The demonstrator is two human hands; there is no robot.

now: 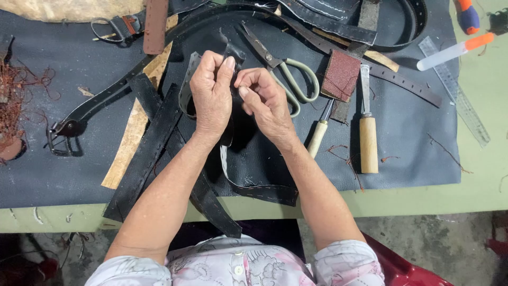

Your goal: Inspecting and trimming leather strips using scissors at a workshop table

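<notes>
My left hand [210, 95] and my right hand [264, 100] meet over a dark mat [407, 127] on the table. Both pinch a black leather piece [233, 53] that stands up between the fingertips. A stitched black leather strip [254, 189] hangs from under my hands toward the table's near edge. Wider black leather strips [153, 143] lie crossed under my left forearm. Scissors with pale green handles [288, 74] lie just beyond my right hand.
Two wooden-handled tools [369, 143] and a sandpaper block [341, 74] lie right of the scissors. A long belt with a buckle [69, 130] runs to the left, beside a tan strip [127, 145]. A clear ruler [457, 95] and an orange-capped tube [455, 51] sit at the far right.
</notes>
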